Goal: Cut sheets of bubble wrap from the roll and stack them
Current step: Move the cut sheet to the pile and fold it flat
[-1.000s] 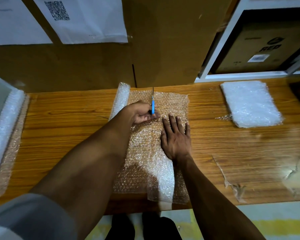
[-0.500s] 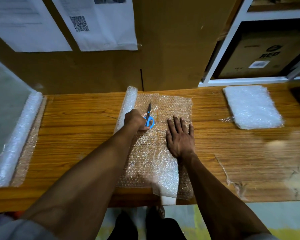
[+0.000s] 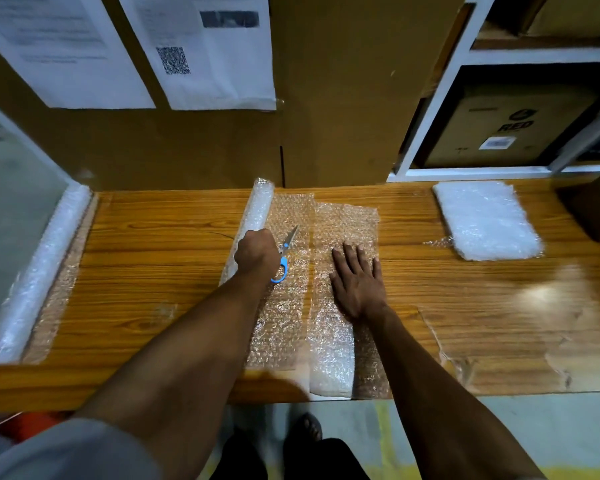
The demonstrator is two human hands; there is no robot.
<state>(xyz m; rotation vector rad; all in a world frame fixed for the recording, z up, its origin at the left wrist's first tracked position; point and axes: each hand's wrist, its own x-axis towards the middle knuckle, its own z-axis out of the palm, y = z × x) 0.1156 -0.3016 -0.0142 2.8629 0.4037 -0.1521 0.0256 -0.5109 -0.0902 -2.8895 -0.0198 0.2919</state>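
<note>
A small roll of bubble wrap (image 3: 257, 216) lies on the wooden table (image 3: 160, 258), its loose end spread flat to the right. A cut line runs down the wrap, leaving a separate sheet (image 3: 340, 327) on the right. My left hand (image 3: 257, 254) is closed around blue-handled scissors (image 3: 284, 254), blades pointing away, just right of the roll. My right hand (image 3: 357, 278) lies flat, fingers spread, on the cut sheet. A white stack of cut sheets (image 3: 482, 220) sits at the far right of the table.
A second, longer bubble wrap roll (image 3: 39, 271) lies along the table's left end. Cardboard panels with taped papers (image 3: 201, 50) stand behind. A white shelf with a brown box (image 3: 499, 126) is at back right; a dark box (image 3: 596, 206) sits at the right edge.
My left hand has drawn the scissors back from the far edge of the wrap toward the roll. The cut sheet now lies apart from the roll's end. My right hand stays flat.
</note>
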